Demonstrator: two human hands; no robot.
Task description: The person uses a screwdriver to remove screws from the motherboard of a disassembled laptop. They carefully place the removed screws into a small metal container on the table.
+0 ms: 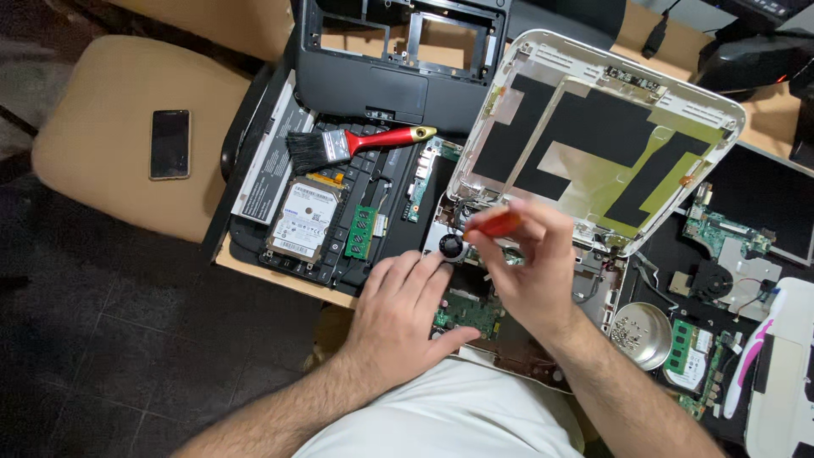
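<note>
Opened laptop base [475,315], green circuit board exposed, lying at the near table edge under both hands. One red-handled screwdriver [494,224] pinched in the fingers of the right hand [530,263], fingers curled close around the handle, tip hidden behind the hand. Left hand [398,315] lies flat on the base, fingers together and extended, holding nothing, fingertips just beside a round black part [451,247].

Count of loose items:
- One white display lid [593,127], tilted open, inner side up, with black and yellowish foil patches.
- One black palmrest frame [398,59], cutouts empty, at the far side.
- One paintbrush [356,144], red handle, black bristles, lying on a black keyboard [339,212].
- One hard drive [303,219], silver with a white label, on the keyboard.
- One green memory stick [362,231] beside the drive; a second memory stick [681,335] at right.
- One round metal dish [642,335] holding small screws.
- One further circuit board with fan [725,254] at right.
- One phone [170,143], screen dark, on a tan chair seat [102,127] to the left, well apart.

Surface: wooden table [271,276], crowded. Floor [102,339] dark tile.
</note>
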